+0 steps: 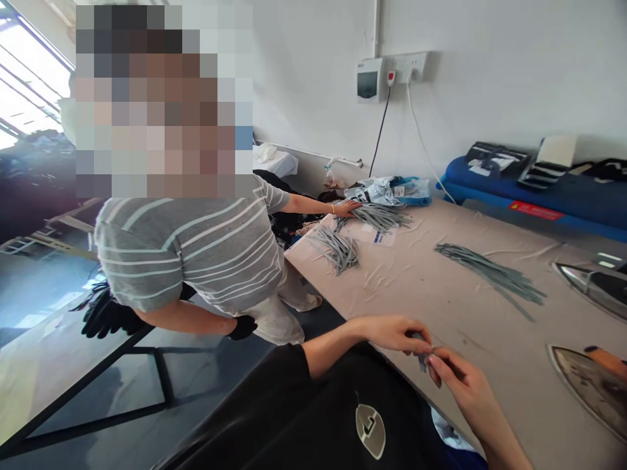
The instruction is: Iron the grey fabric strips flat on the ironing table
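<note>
My left hand point(396, 333) is closed in a pinch over the table's near edge. A short grey fabric strip point(422, 362) shows between its fingers, most of it hidden. My right hand point(458, 373) meets it there, thumb and finger pinched on the same strip. Beyond my hands, a long bundle of grey strips point(490, 271) lies on the padded table point(421, 281). A looser pile of grey strips point(337, 249) is at the left edge. Another heap of strips point(382, 215) sits farther back, under a co-worker's hand point(347, 208).
Two irons stand on the right, one iron point(595, 290) behind the other iron point(588, 385). A co-worker in a striped shirt point(220, 254) is at the left edge. Plastic-wrapped packages point(386, 190) lie at the back corner. A blue padded board point(539, 189) is behind the table.
</note>
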A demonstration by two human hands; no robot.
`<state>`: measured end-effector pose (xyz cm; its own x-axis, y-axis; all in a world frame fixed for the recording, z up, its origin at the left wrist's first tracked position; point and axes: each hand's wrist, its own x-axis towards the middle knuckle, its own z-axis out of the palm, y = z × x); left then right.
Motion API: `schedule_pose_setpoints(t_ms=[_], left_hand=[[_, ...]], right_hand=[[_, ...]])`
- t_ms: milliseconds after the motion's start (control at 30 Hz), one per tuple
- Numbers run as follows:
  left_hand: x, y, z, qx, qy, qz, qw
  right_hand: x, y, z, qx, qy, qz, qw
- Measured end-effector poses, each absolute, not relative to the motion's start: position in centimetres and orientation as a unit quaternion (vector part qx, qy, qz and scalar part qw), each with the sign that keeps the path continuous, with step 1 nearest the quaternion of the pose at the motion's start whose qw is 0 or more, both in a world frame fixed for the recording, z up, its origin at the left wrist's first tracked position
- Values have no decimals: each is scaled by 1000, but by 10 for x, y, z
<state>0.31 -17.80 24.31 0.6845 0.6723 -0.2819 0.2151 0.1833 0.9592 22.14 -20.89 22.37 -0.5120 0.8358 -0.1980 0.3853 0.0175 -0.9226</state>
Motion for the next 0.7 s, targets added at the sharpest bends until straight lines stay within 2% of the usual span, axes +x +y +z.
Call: schedule_pose_setpoints(t_ms=[267,467,533,600,700], left_hand=[[-11,-183,247,652,348,140,659],[-12,-180,221,644,350,141,665],[-24,-167,206,613,458,120,632],[-48,-146,190,554,619,124,542],[-99,-108,164,474,764,147,413]], right_hand=[[216,-211,220,-444,-694,539,173],[213,-216,216,-450,-688,542,175],[217,-219,209,-469,-678,534,188],[227,-224,197,-501,-663,521,196],[254,-236,170,-554,-638,498,195]])
